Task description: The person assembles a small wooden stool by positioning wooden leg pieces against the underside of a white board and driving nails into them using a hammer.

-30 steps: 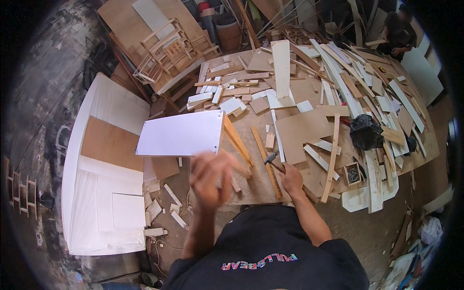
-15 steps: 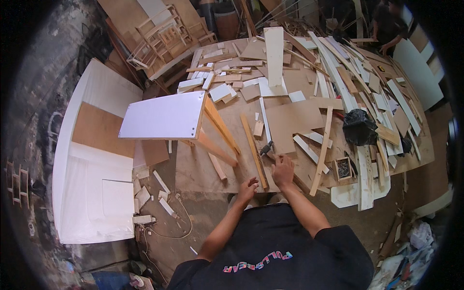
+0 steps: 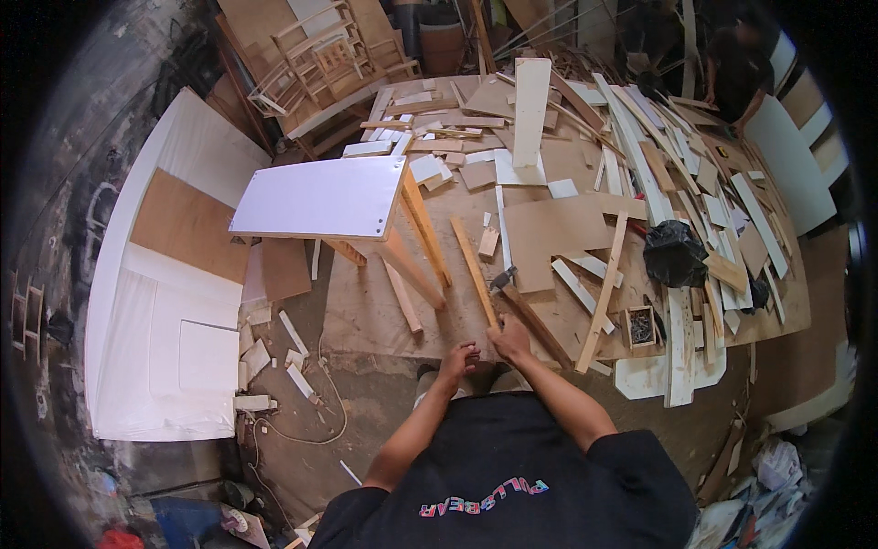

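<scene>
Hands apart. Left hand (image 3: 459, 363): empty, fingers loosely parted. Right hand (image 3: 509, 338): on the near end of a wooden strip (image 3: 471, 263); grip cannot be confirmed. Hammer (image 3: 504, 278): just beyond the right hand, on the worktop (image 3: 358, 322).

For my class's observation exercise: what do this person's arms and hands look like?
The left hand and right hand wear no gloves; no watch shows. The forearms are bare below short black sleeves of a T-shirt bearing a curved, multicoloured print.
</scene>
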`<state>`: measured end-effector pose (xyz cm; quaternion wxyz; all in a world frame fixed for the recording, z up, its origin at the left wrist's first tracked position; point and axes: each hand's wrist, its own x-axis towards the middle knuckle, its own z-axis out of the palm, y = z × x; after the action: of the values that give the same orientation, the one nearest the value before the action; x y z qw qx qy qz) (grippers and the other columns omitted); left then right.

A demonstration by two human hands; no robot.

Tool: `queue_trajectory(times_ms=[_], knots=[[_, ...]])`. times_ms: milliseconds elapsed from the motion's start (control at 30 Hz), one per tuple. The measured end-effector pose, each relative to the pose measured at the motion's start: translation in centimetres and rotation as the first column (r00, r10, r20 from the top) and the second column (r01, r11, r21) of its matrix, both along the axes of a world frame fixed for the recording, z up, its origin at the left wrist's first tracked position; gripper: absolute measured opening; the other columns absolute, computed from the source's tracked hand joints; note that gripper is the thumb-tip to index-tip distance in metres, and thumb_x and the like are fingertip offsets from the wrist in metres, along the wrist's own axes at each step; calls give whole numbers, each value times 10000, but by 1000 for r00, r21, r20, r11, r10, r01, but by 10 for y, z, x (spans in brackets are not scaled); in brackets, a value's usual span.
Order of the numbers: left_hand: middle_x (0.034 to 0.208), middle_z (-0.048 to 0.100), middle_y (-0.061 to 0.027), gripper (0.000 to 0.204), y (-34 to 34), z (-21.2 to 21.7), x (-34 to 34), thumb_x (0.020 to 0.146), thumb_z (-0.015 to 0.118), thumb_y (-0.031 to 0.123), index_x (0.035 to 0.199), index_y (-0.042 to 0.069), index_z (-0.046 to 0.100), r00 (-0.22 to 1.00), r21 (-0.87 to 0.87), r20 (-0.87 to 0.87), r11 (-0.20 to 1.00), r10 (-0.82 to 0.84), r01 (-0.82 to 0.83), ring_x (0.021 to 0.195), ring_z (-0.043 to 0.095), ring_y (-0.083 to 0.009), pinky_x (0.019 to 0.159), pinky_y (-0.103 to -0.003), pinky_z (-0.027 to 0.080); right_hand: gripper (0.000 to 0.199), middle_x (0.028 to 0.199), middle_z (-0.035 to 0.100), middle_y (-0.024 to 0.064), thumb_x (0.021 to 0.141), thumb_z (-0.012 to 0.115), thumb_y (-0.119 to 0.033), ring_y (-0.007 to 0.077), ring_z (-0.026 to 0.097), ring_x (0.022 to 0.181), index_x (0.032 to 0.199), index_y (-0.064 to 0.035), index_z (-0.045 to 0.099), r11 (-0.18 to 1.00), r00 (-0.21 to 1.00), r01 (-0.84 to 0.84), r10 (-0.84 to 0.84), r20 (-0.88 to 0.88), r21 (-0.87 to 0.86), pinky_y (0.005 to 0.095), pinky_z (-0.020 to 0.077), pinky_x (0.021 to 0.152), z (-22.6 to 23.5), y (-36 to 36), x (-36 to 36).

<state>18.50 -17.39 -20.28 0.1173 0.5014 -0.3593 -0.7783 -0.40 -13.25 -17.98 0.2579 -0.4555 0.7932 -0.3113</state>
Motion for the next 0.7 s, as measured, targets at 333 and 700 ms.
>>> queue_trajectory(times_ms=[333, 700], knots=[[1445, 631, -133, 593, -19, 146, -26, 1115, 549, 311, 1603, 11, 395, 865, -465, -419, 883, -278, 59, 1343, 588, -233, 1123, -393, 440, 375, 948, 599, 195, 954, 749, -232, 382, 612, 787, 1207, -9, 586, 892, 998, -46, 28, -48, -449, 457, 501, 725, 52, 65, 29], [1287, 672, -173, 552, -4, 201, 120, 1129, 538, 361, 1503, -39, 471, 782, -516, -622, 775, -46, -364, 1232, 635, -245, 1127, -406, 466, 559, 1038, 650, 190, 854, 865, -411, 464, 675, 1001, 1186, -75, 566, 993, 992, -87, 79, -103, -77, 549, 543, 858, 51, 76, 200]])
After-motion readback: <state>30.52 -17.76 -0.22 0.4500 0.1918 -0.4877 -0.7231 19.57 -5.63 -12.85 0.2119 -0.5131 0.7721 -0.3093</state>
